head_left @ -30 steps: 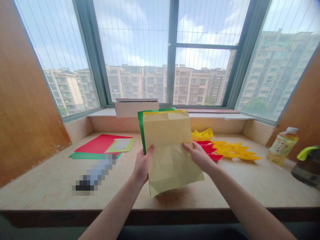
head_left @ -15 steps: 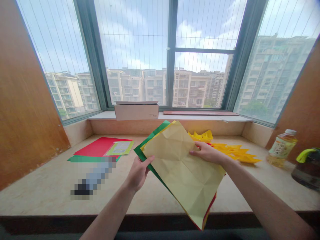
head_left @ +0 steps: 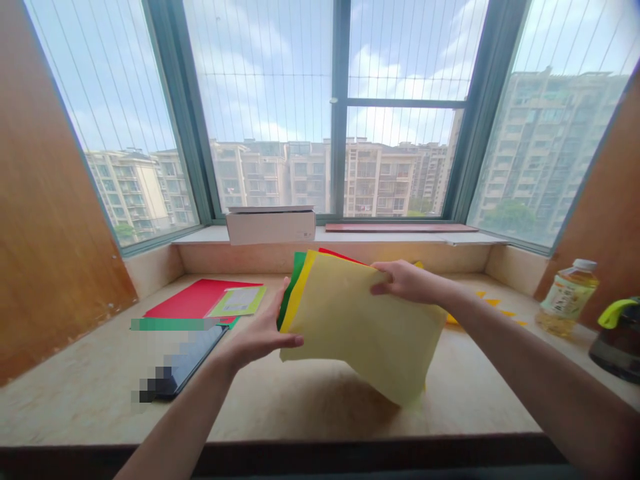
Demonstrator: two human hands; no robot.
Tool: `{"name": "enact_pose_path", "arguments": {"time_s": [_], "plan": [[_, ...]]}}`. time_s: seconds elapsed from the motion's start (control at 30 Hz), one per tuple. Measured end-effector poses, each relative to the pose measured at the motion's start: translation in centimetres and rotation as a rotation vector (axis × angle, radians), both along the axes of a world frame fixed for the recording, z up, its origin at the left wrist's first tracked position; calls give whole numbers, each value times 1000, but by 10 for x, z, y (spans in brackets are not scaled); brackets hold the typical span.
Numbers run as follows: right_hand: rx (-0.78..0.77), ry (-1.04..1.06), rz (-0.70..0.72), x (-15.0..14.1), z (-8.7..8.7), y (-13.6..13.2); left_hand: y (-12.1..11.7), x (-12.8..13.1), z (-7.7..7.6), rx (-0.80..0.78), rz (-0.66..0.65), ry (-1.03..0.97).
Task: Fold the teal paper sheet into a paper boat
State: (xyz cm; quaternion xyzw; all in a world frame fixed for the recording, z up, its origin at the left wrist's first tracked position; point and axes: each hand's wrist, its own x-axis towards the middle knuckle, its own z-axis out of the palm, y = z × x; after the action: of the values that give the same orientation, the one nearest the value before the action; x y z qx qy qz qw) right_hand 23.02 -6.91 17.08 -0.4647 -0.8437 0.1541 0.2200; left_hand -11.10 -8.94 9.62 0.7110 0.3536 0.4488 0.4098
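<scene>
Both hands hold a loose stack of coloured paper sheets (head_left: 360, 327) above the counter. A pale yellow sheet faces me, with green, bright yellow and red edges showing behind it. My left hand (head_left: 265, 340) grips the stack's left edge, thumb in front and fingers behind. My right hand (head_left: 405, 283) pinches the upper right part, its thumb hidden from clear view. The lower edge of the sheets bows and hangs free. Behind my right hand and forearm, yellow folded paper pieces (head_left: 493, 307) are partly hidden.
Red paper (head_left: 185, 299) with a yellow-green packet (head_left: 240, 301) lies at left. Nearer is a dark flat device (head_left: 193, 363), partly pixelated. A bottle (head_left: 567, 300) and a dark container with a lime handle (head_left: 620, 340) stand at right. A white box (head_left: 270, 227) sits on the sill.
The stack has turned from a diamond tilt to more upright, and its lower end has risen. My left hand has shifted left and down along the edge; a red edge now shows at the top.
</scene>
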Motion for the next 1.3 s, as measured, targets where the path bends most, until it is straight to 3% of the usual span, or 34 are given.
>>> {"name": "enact_pose_path", "arguments": {"time_s": [0.17,0.3,0.53,0.83,1.0,1.17,1.3], "plan": [[274,-298,-105,-16,-5,-5,12,18,-24,65,230,-33],[369,-405,-77,-24,-8,-10,13,21,-36,-6,157,-72],[445,-393,90,-23,-12,-11,13,15,-54,-64,154,-204],[641,-414,211,-16,-28,-8,5,11,-60,-251,24,-165],[612,-412,182,-21,-23,-11,9,14,-59,-239,144,-155],[457,-338,-33,-20,-13,-14,9,14,-59,-195,206,-218],[397,-245,-172,5,-22,-11,12,9,-64,-156,207,-228]]}}
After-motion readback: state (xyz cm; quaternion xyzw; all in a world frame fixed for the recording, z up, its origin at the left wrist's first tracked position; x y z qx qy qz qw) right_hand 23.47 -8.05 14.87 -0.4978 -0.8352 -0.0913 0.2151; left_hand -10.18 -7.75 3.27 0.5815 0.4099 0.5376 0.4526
